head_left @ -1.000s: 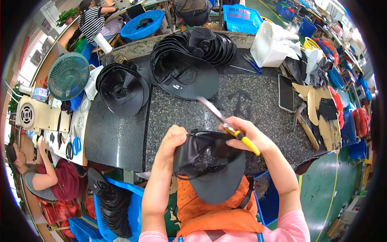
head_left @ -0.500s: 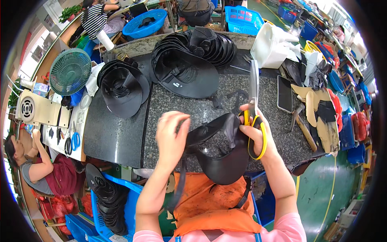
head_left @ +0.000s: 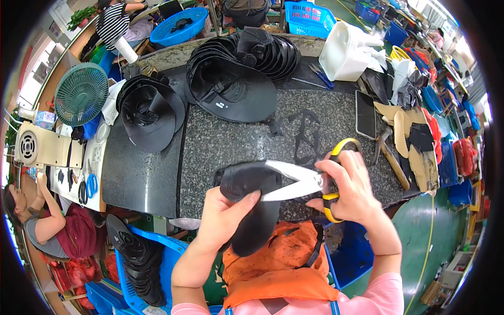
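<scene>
My left hand (head_left: 224, 216) pinches a black leather shoe upper (head_left: 257, 227), its thumb on top, over the front of the stone slab. My right hand (head_left: 353, 184) has its fingers and thumb in the yellow-and-black handles of a pair of scissors (head_left: 302, 182). The blades are spread and point left, with their tips at the edge of the upper. Whether they have cut into it, I cannot tell. Black cut-off scraps (head_left: 307, 136) lie on the slab (head_left: 226, 147) just beyond my hands.
Stacks of black uppers (head_left: 236, 97) stand at the back, with another stack (head_left: 149, 115) further left. On the right are a phone (head_left: 365, 114), a hammer (head_left: 394, 163) and a white container (head_left: 341, 52). A blue basket (head_left: 170, 257) holds more uppers. At far left a person sits beside a fan (head_left: 81, 93).
My right hand has brought the scissors down from upright to pointing left, and their blades have spread. The upper has been turned and moved left, now gripped by my left hand alone.
</scene>
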Motion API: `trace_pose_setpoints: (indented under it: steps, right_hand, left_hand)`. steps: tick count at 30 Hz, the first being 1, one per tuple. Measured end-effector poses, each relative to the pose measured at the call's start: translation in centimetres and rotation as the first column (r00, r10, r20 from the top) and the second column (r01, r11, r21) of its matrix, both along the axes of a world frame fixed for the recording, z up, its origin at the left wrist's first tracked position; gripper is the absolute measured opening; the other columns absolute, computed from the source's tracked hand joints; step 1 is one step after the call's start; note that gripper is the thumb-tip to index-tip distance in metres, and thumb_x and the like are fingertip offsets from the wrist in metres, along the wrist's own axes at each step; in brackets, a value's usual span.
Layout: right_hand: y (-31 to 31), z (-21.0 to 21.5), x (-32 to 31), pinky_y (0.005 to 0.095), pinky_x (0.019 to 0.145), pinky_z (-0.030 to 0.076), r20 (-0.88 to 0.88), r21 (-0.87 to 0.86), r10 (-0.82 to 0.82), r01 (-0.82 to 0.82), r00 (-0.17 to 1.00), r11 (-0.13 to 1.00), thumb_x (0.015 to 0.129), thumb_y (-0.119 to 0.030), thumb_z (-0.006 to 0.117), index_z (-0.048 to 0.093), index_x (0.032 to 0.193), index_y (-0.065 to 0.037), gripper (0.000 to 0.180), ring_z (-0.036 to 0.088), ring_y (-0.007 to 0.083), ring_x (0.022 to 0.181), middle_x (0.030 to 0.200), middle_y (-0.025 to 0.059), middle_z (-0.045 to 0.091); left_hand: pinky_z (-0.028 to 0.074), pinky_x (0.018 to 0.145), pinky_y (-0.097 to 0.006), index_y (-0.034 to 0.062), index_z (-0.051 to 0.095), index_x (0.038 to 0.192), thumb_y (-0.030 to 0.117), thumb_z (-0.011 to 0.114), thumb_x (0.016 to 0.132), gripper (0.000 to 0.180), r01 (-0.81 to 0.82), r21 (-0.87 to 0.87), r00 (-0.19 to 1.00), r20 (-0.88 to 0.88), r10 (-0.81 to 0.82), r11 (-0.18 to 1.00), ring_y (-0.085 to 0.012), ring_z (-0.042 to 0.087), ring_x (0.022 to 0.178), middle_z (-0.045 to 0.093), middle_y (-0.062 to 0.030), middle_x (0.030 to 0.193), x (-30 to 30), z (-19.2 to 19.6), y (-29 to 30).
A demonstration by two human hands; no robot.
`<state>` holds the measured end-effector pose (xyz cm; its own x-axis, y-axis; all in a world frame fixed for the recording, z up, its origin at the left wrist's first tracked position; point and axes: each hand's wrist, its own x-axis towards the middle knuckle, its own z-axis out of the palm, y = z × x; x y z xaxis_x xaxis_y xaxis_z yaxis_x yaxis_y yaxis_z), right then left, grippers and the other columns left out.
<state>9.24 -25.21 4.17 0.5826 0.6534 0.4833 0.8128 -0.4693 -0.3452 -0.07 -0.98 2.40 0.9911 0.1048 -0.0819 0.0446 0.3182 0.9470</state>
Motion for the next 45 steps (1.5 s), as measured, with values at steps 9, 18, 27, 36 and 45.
trace_pose_setpoints:
  steps: [9,18,27,36,45]
  right_hand:
    - [-2.0,4.2,0.5,0.0381,0.069,0.037,0.226,-0.362,0.013,0.072,0.974,0.929,0.063,-0.031,0.079,0.061,0.114,-0.019,0.055,0.050,0.0257,0.077,0.088,0.0064,0.048]
    - [-1.7,4.3,0.6,0.0370,0.064,0.038,0.277,-0.338,0.080,0.019,0.958,0.941,0.063,-0.029,0.078,0.061,0.115,-0.018,0.056,0.050,0.0233,0.072,0.083,0.0045,0.047]
    - [-3.2,4.1,0.9,0.0366,0.056,0.037,0.260,-0.371,0.211,-0.104,0.942,0.923,0.060,-0.030,0.080,0.064,0.109,-0.011,0.055,0.046,0.0240,0.063,0.074,0.0057,0.040]
    - [-2.7,5.3,1.0,0.0354,0.060,0.038,0.200,-0.316,0.159,-0.090,0.967,0.945,0.064,-0.034,0.079,0.064,0.110,-0.014,0.052,0.046,0.0224,0.066,0.077,0.0038,0.041]
    - [-2.8,5.5,0.7,0.0321,0.054,0.038,0.274,-0.335,0.224,-0.126,0.935,0.934,0.067,-0.021,0.071,0.064,0.111,-0.014,0.045,0.046,0.0191,0.059,0.072,0.0021,0.041]
  left_hand:
    - [0.050,0.083,-0.026,-0.0016,0.067,0.115,-0.004,0.064,0.089,0.027,0.236,-0.001,0.971,-0.041,-0.236,0.972,-0.0083,0.062,0.092,0.070,-0.0033,0.101,-1.2,1.2,0.9]
    - [0.048,0.089,-0.027,-0.0008,0.058,0.128,-0.002,0.061,0.091,0.037,0.338,0.054,0.940,-0.054,-0.336,0.939,-0.0103,0.060,0.101,0.067,-0.0044,0.111,-1.0,2.3,0.3]
    - [0.044,0.104,-0.037,-0.0047,0.058,0.126,-0.009,0.062,0.081,0.045,0.326,-0.068,0.932,-0.144,-0.332,0.943,-0.0233,0.059,0.117,0.064,-0.0147,0.123,-1.0,3.3,0.0]
    - [0.042,0.102,-0.031,-0.0030,0.049,0.135,-0.004,0.059,0.090,0.046,0.377,-0.145,0.919,-0.069,-0.389,0.915,-0.0149,0.056,0.116,0.061,-0.0086,0.126,-1.4,3.4,-0.3]
    - [0.041,0.101,-0.031,0.0002,0.054,0.133,-0.002,0.057,0.093,0.040,0.429,0.188,0.890,0.081,-0.450,0.883,-0.0176,0.055,0.117,0.059,-0.0096,0.127,-0.9,3.0,-1.4]
